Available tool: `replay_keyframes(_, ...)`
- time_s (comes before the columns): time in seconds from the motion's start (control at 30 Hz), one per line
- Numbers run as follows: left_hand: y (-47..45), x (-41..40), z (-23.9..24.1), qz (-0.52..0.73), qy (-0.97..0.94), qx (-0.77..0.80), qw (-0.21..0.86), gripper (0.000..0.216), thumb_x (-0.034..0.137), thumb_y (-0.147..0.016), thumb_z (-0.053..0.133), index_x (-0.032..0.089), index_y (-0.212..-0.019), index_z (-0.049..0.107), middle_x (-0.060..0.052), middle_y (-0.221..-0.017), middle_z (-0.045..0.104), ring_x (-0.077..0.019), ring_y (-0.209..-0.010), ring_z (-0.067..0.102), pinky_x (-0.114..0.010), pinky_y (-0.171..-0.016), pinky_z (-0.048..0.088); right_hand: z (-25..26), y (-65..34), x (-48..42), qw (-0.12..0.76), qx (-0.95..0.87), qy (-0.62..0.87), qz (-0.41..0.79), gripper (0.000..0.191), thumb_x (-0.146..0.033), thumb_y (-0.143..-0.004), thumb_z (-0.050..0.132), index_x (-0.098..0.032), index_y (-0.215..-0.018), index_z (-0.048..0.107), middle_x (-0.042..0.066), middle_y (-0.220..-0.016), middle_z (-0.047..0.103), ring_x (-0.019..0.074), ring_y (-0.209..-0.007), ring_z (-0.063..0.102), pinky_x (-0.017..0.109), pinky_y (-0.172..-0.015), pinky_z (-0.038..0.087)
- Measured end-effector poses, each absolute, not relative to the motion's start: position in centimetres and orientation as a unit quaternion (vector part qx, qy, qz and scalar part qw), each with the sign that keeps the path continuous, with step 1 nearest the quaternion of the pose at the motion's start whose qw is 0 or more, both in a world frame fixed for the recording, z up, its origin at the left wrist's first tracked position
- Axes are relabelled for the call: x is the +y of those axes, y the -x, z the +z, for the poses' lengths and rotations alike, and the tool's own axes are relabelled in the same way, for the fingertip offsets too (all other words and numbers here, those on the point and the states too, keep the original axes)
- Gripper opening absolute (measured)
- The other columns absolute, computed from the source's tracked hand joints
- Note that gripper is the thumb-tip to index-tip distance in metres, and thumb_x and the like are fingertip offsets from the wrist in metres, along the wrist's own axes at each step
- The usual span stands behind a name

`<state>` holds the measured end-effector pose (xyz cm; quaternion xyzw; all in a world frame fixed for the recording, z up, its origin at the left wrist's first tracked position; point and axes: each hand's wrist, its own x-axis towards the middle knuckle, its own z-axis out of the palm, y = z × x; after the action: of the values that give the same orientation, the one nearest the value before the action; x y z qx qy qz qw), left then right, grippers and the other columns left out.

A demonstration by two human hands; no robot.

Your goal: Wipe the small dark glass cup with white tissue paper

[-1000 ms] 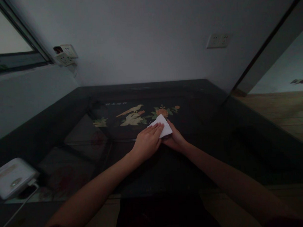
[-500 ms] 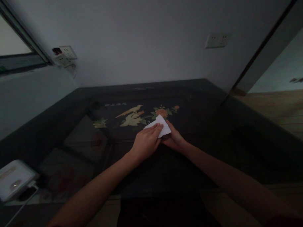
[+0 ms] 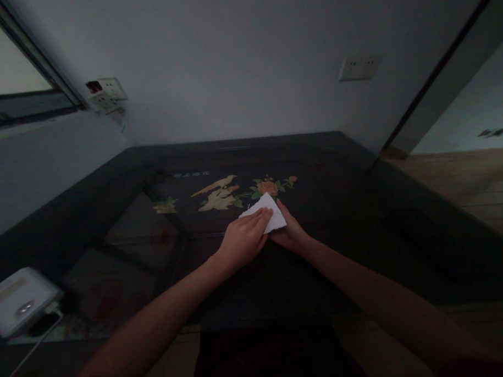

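A folded white tissue [image 3: 276, 216] is under the fingers of my left hand [image 3: 245, 235], which press it down from the left with the fingers together. My right hand [image 3: 292, 231] is cupped behind and under the tissue on the right, thumb pointing up. What its fingers hold is hidden by the tissue. Both hands meet over the near side of a dark glossy tabletop [image 3: 259, 287], below its printed bird and flowers [image 3: 221, 192].
A white box-shaped device [image 3: 24, 301] with a cable lies at the left edge. Wall sockets [image 3: 359, 68] sit on the back wall, with more sockets [image 3: 111, 89] near the window. A dark flat object [image 3: 426, 243], hard to make out, lies at the right.
My left hand has slid the tissue slightly right and down over my right hand. A dark bit seen under the tissue's lower edge is now covered.
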<state>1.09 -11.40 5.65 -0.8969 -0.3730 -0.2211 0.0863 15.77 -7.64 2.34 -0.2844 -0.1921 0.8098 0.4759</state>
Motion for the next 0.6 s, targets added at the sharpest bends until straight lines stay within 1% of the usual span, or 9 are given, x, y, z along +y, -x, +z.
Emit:
replay_keyframes(0.07,-1.15,-11.35,5.39,-0.222,0.903,-0.358,0.081,0.044,0.018,-0.088,0.044,0.006,-0.130,0.045,-0.018,-0.130,0.055,-0.0223,-0.122,0.053,-0.038,-0.099,0.048,2.41,-15.80,-7.61,0.476,-0.190,0.276,0.813,0.037,-0.043,-0.093,0.039,-0.017,-0.091,0.065,0.005,-0.078,0.071,0.0186,-0.077,0.065,0.033,-0.079,0.051)
replay_keyframes(0.2,-1.28,-11.11,5.16,-0.216,0.915,-0.335,0.062,0.045,0.017,-0.090,0.040,0.008,-0.134,0.040,-0.015,-0.138,0.048,-0.0201,-0.130,0.044,-0.036,-0.105,0.042,2.92,-15.68,-7.58,0.490,-0.155,0.299,0.804,0.043,-0.041,-0.095,0.032,-0.017,-0.083,0.066,0.003,-0.073,0.070,0.0163,-0.071,0.065,0.031,-0.078,0.051)
replay_keyframes(0.33,-1.37,-10.83,4.98,-0.214,0.914,-0.341,0.052,0.048,0.016,-0.091,0.038,0.009,-0.138,0.035,-0.014,-0.144,0.041,-0.0181,-0.135,0.036,-0.034,-0.109,0.037,3.25,-15.48,-7.56,0.493,-0.148,0.300,0.803,0.041,-0.038,-0.096,0.032,-0.018,-0.084,0.066,0.002,-0.072,0.070,0.0165,-0.071,0.065,0.031,-0.078,0.051)
replay_keyframes(0.43,-1.39,-10.64,4.71,-0.206,0.902,-0.376,0.058,0.049,0.016,-0.090,0.038,0.007,-0.138,0.034,-0.016,-0.144,0.040,-0.0189,-0.135,0.036,-0.034,-0.109,0.037,3.05,-15.47,-7.50,0.496,-0.147,0.285,0.807,0.039,-0.039,-0.095,0.033,-0.018,-0.089,0.066,0.003,-0.075,0.071,0.0180,-0.076,0.066,0.033,-0.080,0.051)
replay_keyframes(0.6,-1.34,-10.63,4.77,-0.176,0.886,-0.422,0.078,0.047,0.015,-0.087,0.043,0.005,-0.133,0.042,-0.018,-0.137,0.048,-0.0213,-0.129,0.044,-0.035,-0.106,0.041,2.45,-15.74,-7.30,0.483,-0.127,0.295,0.814,0.037,-0.045,-0.093,0.038,-0.020,-0.092,0.065,0.003,-0.079,0.072,0.0192,-0.080,0.066,0.036,-0.081,0.051)
